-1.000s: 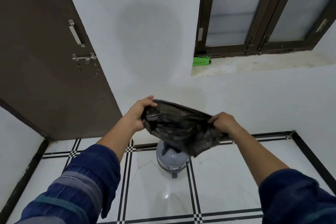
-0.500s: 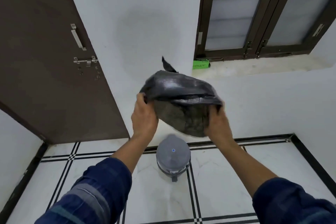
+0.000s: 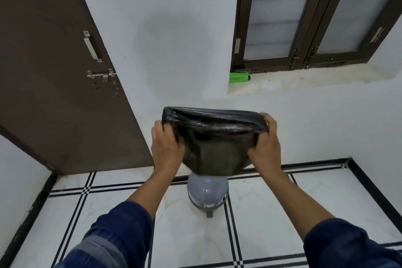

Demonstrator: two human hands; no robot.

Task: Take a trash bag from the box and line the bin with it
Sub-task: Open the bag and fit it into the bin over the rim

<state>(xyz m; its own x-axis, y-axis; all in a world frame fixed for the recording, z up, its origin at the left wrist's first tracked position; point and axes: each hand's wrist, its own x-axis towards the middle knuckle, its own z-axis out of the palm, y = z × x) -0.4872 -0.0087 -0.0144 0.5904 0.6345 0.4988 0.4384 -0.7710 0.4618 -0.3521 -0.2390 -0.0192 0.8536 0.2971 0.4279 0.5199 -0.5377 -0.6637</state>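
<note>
**A:** While stretched wide between two hands, hanging mouth-up above the floor: black trash bag, rim pulled into a long flat slot, body sagging and narrowing below. Nothing to be seen inside it.

**B:** And right beneath, standing on the white tiles with black lines: grey bin, round, domed lid down, small blue dot on top, pedal poking out on the near side. Contents hidden under that lid.

**A:** Bag's lower end overlapping the far edge of the lid from this angle. Touching or hanging clear, impossible to tell.

**B:** Up on the window sill, tucked into the left corner against the dark frame: green box, lying flat, well apart from bag and bin. Open or closed, too small to tell.

**A:** Over to the left hand now: back facing the camera, fingers curled round the bag's left edge, grip clenched on bunched plastic.

**B:** Much the same at the right hand: knuckles up, fingers hooked over the right end of the rim, grip clamped tight on the bag.

**A:** Hands about level, set apart by the full width of the bag's mouth. Forearms bare, reaching forward and upward, dark blue striped sleeves bunched near the elbows.

**B:** Off to the left, brown door with handle and bolt.
</note>
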